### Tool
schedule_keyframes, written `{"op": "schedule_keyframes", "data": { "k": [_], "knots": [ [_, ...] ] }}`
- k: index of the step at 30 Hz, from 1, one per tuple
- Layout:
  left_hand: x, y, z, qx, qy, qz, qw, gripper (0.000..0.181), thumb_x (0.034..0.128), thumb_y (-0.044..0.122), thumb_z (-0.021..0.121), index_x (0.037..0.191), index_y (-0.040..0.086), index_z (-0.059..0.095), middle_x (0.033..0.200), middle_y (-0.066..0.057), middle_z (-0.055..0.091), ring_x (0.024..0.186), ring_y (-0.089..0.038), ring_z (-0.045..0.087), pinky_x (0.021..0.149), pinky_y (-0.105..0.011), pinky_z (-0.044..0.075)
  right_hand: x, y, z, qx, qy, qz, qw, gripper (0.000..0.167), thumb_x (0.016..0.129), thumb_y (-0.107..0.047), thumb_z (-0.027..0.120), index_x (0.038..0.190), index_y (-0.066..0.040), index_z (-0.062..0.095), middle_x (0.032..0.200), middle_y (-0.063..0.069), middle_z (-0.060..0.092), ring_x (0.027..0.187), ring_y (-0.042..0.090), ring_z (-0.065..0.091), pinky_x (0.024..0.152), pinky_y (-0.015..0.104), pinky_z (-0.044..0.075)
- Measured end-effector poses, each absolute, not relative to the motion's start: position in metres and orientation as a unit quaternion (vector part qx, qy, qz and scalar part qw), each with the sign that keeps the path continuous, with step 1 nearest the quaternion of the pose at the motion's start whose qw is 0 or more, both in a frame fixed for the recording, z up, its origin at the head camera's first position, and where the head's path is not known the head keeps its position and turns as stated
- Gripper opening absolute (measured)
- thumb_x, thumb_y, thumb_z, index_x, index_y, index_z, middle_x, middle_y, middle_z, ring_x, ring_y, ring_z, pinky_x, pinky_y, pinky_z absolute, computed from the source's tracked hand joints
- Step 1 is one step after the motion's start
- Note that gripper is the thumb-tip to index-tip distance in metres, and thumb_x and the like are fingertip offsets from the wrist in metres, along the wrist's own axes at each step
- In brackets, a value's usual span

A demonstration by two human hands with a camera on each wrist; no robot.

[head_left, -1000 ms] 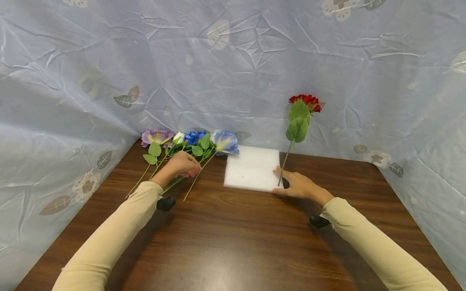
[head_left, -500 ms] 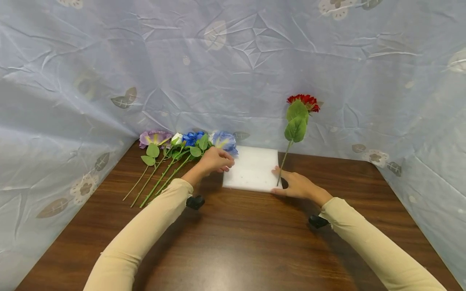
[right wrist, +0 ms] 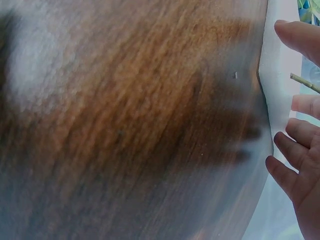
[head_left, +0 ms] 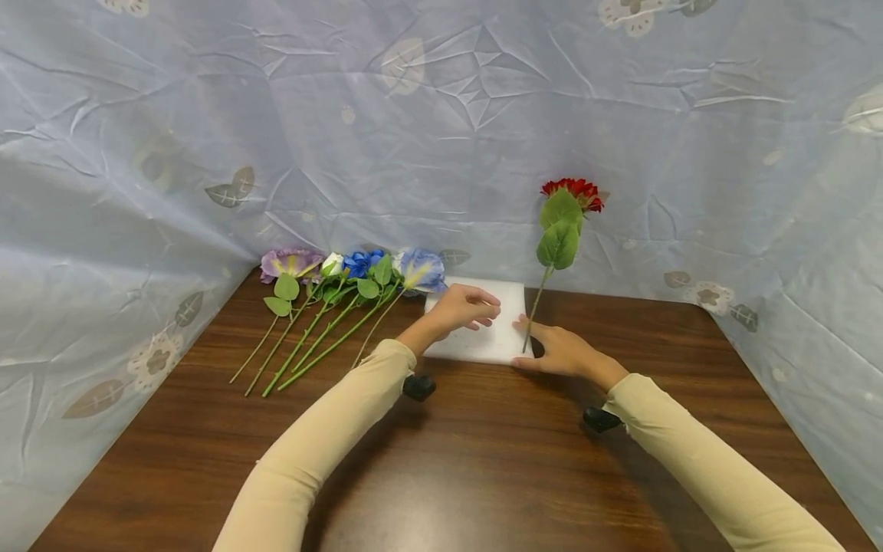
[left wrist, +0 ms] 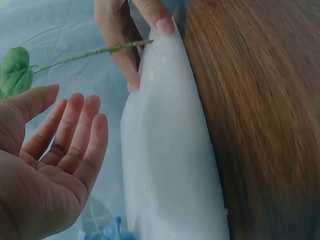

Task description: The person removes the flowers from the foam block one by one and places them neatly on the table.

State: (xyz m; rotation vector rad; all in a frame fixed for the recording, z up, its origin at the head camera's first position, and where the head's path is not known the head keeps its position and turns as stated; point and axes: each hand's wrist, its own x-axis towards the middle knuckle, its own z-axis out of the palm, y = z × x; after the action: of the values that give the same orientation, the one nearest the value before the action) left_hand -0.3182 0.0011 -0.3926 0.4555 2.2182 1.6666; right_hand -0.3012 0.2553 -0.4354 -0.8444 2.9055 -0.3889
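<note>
A white foam block [head_left: 469,341] lies on the table, with a red flower [head_left: 574,195] standing slightly tilted in its right front corner. My right hand [head_left: 566,351] rests on that corner, thumb and fingers spread on either side of the flower's stem [left wrist: 120,47]. Over the block hovers my left hand [head_left: 462,309], holding nothing; its fingers [left wrist: 75,132] are loosely bent in the left wrist view. To the block's left lie a light-blue flower [head_left: 422,270], a blue flower [head_left: 362,263], a white rose [head_left: 333,264] and a purple flower [head_left: 291,264], stems toward me.
The brown wooden table [head_left: 483,460] reaches back to a pale patterned cloth [head_left: 441,153], which hangs behind and at both sides. Black wrist cameras sit under both sleeves, close to the tabletop.
My left hand has moved right, from above the flower stems to over the foam block. The right hand and the red flower stay where they were.
</note>
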Motion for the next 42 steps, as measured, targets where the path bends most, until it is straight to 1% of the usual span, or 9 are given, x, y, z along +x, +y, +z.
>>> {"op": "schedule_keyframes", "data": {
  "k": [3,5,10,16,21,25,29,34,42],
  "knots": [
    [-0.319,0.012,-0.394,0.162,0.776,0.588,0.161,0.032,0.0986,0.018,0.069,0.126,0.003,0.07,0.123,-0.017,0.073,0.109,-0.033,0.072,0.099,-0.049,0.058,-0.301,0.255,-0.436,-0.273,0.952,-0.127,0.051,0.088,0.092,-0.057,0.067,0.156,-0.003,0.039,0.157,0.023,0.042,0.133,0.042,0.056,0.105,0.057,0.05],
    [-0.32,0.019,-0.396,0.162,0.775,0.59,0.159,0.032,0.0986,0.019,0.069,0.127,0.003,0.07,0.123,-0.016,0.073,0.109,-0.03,0.072,0.097,-0.046,0.059,-0.301,0.256,-0.436,-0.274,0.952,-0.128,0.052,0.088,0.092,-0.058,0.067,0.156,-0.003,0.04,0.157,0.023,0.043,0.132,0.042,0.056,0.105,0.057,0.05],
    [-0.324,0.032,-0.4,0.156,0.767,0.601,0.161,0.034,0.0991,0.016,0.068,0.129,0.002,0.069,0.126,-0.017,0.072,0.112,-0.032,0.071,0.094,-0.041,0.061,-0.3,0.256,-0.436,-0.278,0.95,-0.132,0.049,0.088,0.092,-0.057,0.068,0.156,-0.004,0.039,0.154,0.023,0.047,0.13,0.041,0.059,0.103,0.056,0.052],
    [-0.328,0.044,-0.406,0.153,0.744,0.629,0.168,0.034,0.0996,0.009,0.065,0.131,-0.003,0.066,0.128,-0.023,0.069,0.117,-0.038,0.068,0.097,-0.045,0.059,-0.3,0.256,-0.436,-0.288,0.946,-0.142,0.042,0.09,0.092,-0.053,0.07,0.159,-0.005,0.033,0.153,0.023,0.049,0.127,0.041,0.06,0.102,0.057,0.052],
    [-0.329,0.052,-0.409,0.153,0.732,0.642,0.168,0.033,0.0986,0.005,0.065,0.13,-0.004,0.067,0.127,-0.022,0.07,0.118,-0.036,0.068,0.099,-0.046,0.058,-0.3,0.256,-0.436,-0.294,0.943,-0.149,0.044,0.09,0.093,-0.052,0.069,0.16,-0.006,0.032,0.155,0.023,0.047,0.129,0.042,0.059,0.103,0.058,0.051],
    [-0.33,0.058,-0.41,0.149,0.73,0.645,0.17,0.032,0.0965,0.003,0.067,0.128,-0.004,0.068,0.125,-0.021,0.071,0.117,-0.034,0.069,0.099,-0.046,0.058,-0.3,0.256,-0.436,-0.296,0.943,-0.148,0.047,0.088,0.093,-0.053,0.069,0.158,-0.004,0.036,0.155,0.022,0.047,0.13,0.042,0.058,0.104,0.058,0.05],
    [-0.332,0.064,-0.411,0.134,0.736,0.642,0.168,0.028,0.0951,0.004,0.07,0.122,-0.001,0.072,0.121,-0.019,0.073,0.113,-0.032,0.071,0.097,-0.043,0.059,-0.301,0.256,-0.436,-0.297,0.942,-0.148,0.047,0.085,0.093,-0.053,0.068,0.156,-0.003,0.039,0.154,0.022,0.048,0.13,0.042,0.058,0.104,0.058,0.05],
    [-0.332,0.067,-0.411,0.12,0.733,0.648,0.167,0.026,0.0949,0.004,0.07,0.12,-0.002,0.073,0.118,-0.019,0.074,0.11,-0.031,0.072,0.096,-0.042,0.06,-0.302,0.257,-0.437,-0.298,0.943,-0.144,0.044,0.085,0.095,-0.053,0.067,0.155,-0.001,0.039,0.154,0.023,0.048,0.129,0.043,0.059,0.103,0.059,0.051],
    [-0.328,0.071,-0.407,0.132,0.722,0.658,0.169,0.025,0.095,0.001,0.069,0.119,-0.006,0.072,0.116,-0.021,0.074,0.11,-0.03,0.073,0.096,-0.041,0.06,-0.303,0.259,-0.439,-0.306,0.941,-0.143,0.039,0.077,0.095,-0.051,0.068,0.152,-0.005,0.045,0.151,0.022,0.051,0.125,0.042,0.061,0.1,0.058,0.053]
  ]
}}
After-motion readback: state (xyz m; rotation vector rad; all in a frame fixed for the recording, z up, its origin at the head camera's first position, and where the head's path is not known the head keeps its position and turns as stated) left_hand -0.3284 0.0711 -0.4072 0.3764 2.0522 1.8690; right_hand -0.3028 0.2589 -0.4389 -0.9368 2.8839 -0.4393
